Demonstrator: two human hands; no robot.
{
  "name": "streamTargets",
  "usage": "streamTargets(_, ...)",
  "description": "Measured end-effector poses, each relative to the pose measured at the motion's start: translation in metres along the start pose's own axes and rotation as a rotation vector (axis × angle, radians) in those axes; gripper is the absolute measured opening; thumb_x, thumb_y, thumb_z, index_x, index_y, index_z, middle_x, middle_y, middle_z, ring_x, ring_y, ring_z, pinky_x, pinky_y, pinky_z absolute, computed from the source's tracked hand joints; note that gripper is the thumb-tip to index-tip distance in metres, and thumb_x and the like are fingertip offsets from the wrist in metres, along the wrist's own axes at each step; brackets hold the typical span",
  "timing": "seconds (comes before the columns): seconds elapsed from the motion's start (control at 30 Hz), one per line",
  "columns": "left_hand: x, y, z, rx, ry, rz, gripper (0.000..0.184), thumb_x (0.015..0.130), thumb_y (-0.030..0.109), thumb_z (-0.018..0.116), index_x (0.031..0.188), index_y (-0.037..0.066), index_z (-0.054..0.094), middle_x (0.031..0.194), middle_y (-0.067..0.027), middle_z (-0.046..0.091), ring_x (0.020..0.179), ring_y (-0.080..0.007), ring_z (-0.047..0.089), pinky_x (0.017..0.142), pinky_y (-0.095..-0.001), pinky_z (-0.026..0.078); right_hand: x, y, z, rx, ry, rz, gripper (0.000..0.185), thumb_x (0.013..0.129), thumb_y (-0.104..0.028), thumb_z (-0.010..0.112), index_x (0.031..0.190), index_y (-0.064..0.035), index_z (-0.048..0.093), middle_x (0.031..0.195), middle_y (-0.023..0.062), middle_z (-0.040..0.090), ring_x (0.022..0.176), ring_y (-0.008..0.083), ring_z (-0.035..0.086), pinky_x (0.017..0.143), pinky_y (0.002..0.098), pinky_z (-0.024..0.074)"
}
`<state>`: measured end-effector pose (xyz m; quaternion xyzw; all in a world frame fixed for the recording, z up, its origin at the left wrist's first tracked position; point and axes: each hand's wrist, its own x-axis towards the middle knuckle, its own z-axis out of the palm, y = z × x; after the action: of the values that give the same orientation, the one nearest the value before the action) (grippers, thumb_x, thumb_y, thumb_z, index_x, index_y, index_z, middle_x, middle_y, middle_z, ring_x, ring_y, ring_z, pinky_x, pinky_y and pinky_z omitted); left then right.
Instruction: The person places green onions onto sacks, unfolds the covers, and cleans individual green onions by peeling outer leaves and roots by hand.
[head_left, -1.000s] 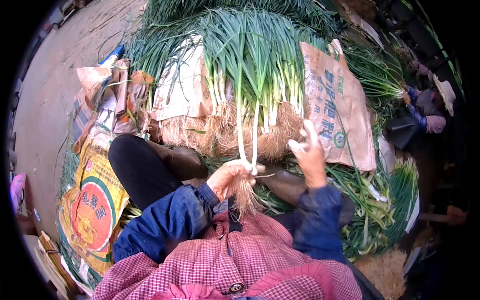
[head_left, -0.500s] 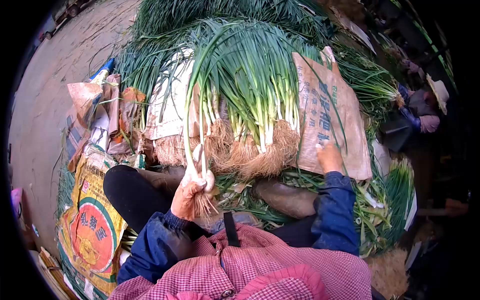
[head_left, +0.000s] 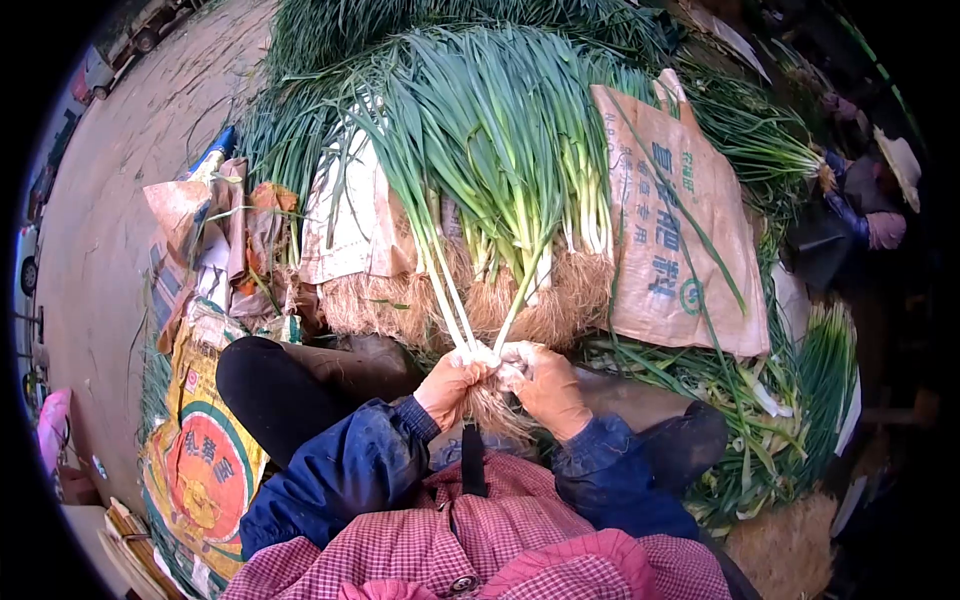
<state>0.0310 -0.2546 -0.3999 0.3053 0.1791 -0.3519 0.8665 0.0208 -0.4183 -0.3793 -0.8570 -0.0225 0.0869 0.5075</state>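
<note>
Grey-brown ground [head_left: 110, 210] runs along the left side; beside it spreads a broad pile of green-leaved stalks [head_left: 500, 130], leaves away from the person, tangled pale roots towards them; a pink checked garment [head_left: 500, 545] fills the near edge, with blue sleeves reaching forward from either side; a tan sack [head_left: 690, 240] printed in blue and green lies at the right of the pile; a yellow sack [head_left: 205, 450] with a round red emblem lies by the person's left knee; another person [head_left: 865, 200] is partly visible at the far right; the held stalks [head_left: 445, 295] rise from between the person's hands, their leaves over the pile; the left hand [head_left: 450, 388] is closed round their white lower ends; the right hand [head_left: 545, 390] pinches just beside it at the same ends; fine roots [head_left: 492, 412] hang below the fingers.
</note>
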Motion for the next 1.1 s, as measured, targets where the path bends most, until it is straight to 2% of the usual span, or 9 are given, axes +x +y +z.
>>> streamTargets(0.17,-0.020,-0.008,0.001,-0.115,-0.156,-0.070,0.015,0.082,0.000,0.057,0.096,-0.002,0.052,0.083,-0.0146,0.063,0.066,-0.0161,0.061,0.054,-0.0225,0.051,0.046,0.012,-0.018,0.693,0.369,0.117,0.023,0.087,-0.009,0.055,0.108,0.0014,0.057,0.083,0.0039,0.062,0.063,0.0051,0.051,0.054,0.0169,0.0412)
streamTargets(0.23,-0.037,-0.014,0.010,-0.110,-0.067,-0.017,0.016,0.080,-0.002,0.054,0.096,-0.002,0.052,0.082,-0.0141,0.063,0.064,-0.0158,0.060,0.051,-0.0222,0.049,0.059,0.001,-0.018,0.839,0.007,0.171,0.024,0.088,-0.012,0.054,0.107,0.0011,0.058,0.081,0.0023,0.062,0.056,0.0059,0.049,0.049,0.0176,0.0384)
streamTargets(0.4,-0.044,-0.009,0.002,-0.283,-0.065,0.147,0.015,0.080,0.004,0.055,0.095,0.003,0.051,0.076,-0.0116,0.059,0.051,-0.0116,0.052,0.044,-0.0201,0.044,-0.027,0.021,0.048,-0.236,0.009,-0.125,0.018,0.084,-0.015,0.059,0.099,-0.0037,0.062,0.071,0.0110,0.061,0.060,0.0165,0.058,0.057,0.0316,0.0467)
streamTargets(0.43,-0.042,-0.008,0.002,-0.235,0.026,0.160,0.013,0.080,0.004,0.054,0.092,0.004,0.049,0.074,-0.0114,0.057,0.047,-0.0096,0.047,0.041,-0.0191,0.041,-0.038,0.016,0.042,-0.236,-0.051,-0.023,0.015,0.084,-0.020,0.057,0.088,-0.0062,0.061,0.075,0.0167,0.059,0.075,0.0336,0.058,0.067,0.0395,0.0463)
streamTargets(0.5,-0.045,-0.009,0.002,-0.108,0.021,0.160,0.012,0.079,0.004,0.053,0.090,0.005,0.049,0.073,-0.0099,0.058,0.047,-0.0092,0.046,0.040,-0.0182,0.038,-0.017,0.033,0.021,0.006,0.061,0.075,0.016,0.084,-0.017,0.057,0.096,-0.0071,0.061,0.090,0.0139,0.063,0.080,0.0242,0.062,0.069,0.0352,0.0490)
streamTargets(0.57,-0.048,-0.012,0.004,0.028,0.041,0.162,0.011,0.079,0.005,0.053,0.089,0.005,0.049,0.071,-0.0086,0.057,0.048,-0.0095,0.047,0.041,-0.0187,0.038,0.041,0.000,-0.015,-0.124,0.453,-0.357,0.032,0.083,-0.014,0.056,0.113,-0.0033,0.052,0.091,0.0099,0.063,0.073,0.0200,0.060,0.065,0.0315,0.0517)
streamTargets(0.73,-0.043,-0.027,0.006,0.132,0.096,0.344,0.012,0.084,0.011,0.059,0.092,0.007,0.051,0.072,-0.0062,0.056,0.050,-0.0075,0.047,0.042,-0.0174,0.037,0.085,0.000,-0.007,-0.281,-0.085,0.361,0.036,0.090,-0.020,0.051,0.121,-0.0041,0.043,0.074,0.0067,0.052,0.059,0.0182,0.052,0.049,0.0329,0.0459)
streamTargets(0.9,-0.041,-0.024,0.010,0.154,0.285,0.340,0.011,0.084,0.005,0.051,0.095,0.004,0.050,0.068,-0.0074,0.056,0.043,-0.0076,0.044,0.038,-0.0175,0.036,-0.063,-0.007,0.028,-0.288,-0.087,-0.041,0.019,0.090,-0.021,0.043,0.090,-0.0094,0.059,0.076,0.0097,0.063,0.065,0.0262,0.061,0.057,0.0402,0.0458)
streamTargets(1.1,-0.051,0.006,-0.002,-0.074,-0.082,0.105,0.044,0.084,0.011,0.055,0.124,-0.001,0.043,0.073,-0.0075,0.058,0.050,-0.0098,0.053,0.041,-0.0177,0.045,-0.087,0.036,-0.017,-0.317,-0.441,0.333,0.043,0.090,-0.036,0.046,0.119,-0.0058,0.051,0.096,0.0159,0.063,0.071,0.0261,0.063,0.059,0.0348,0.0483)
